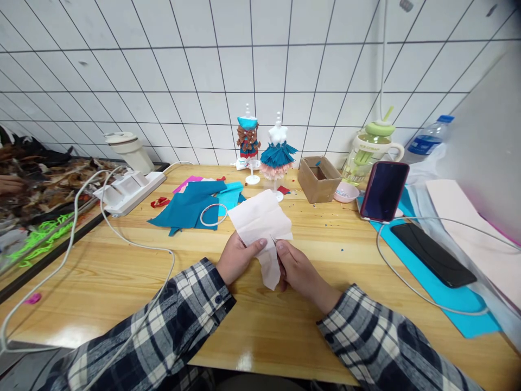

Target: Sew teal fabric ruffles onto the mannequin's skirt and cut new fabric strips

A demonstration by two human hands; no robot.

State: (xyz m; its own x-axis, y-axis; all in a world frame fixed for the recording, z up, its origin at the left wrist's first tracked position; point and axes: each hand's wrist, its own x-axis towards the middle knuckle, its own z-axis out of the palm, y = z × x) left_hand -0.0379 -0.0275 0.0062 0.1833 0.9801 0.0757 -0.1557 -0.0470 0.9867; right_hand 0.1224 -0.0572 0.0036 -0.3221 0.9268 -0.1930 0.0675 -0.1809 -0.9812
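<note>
My left hand pinches a pale pink sheet of crepe paper, thumb on top, fingers hidden underneath. At the paper's right side, my right hand is closed around a pair of scissors; only a thin blade shows, the handles being covered by my fingers. The blade lies at a slit in the sheet, and a narrower part of the paper hangs down between my hands. Beyond the sheet stand two small white dress forms, one in a teal and peach ruffled skirt, the other in a brown, blue and red outfit.
Teal paper and a white ring lie left of centre. A cardboard box, small pink bowl, propped phone, black phone and bottles are at right. A power strip and its cables occupy the left.
</note>
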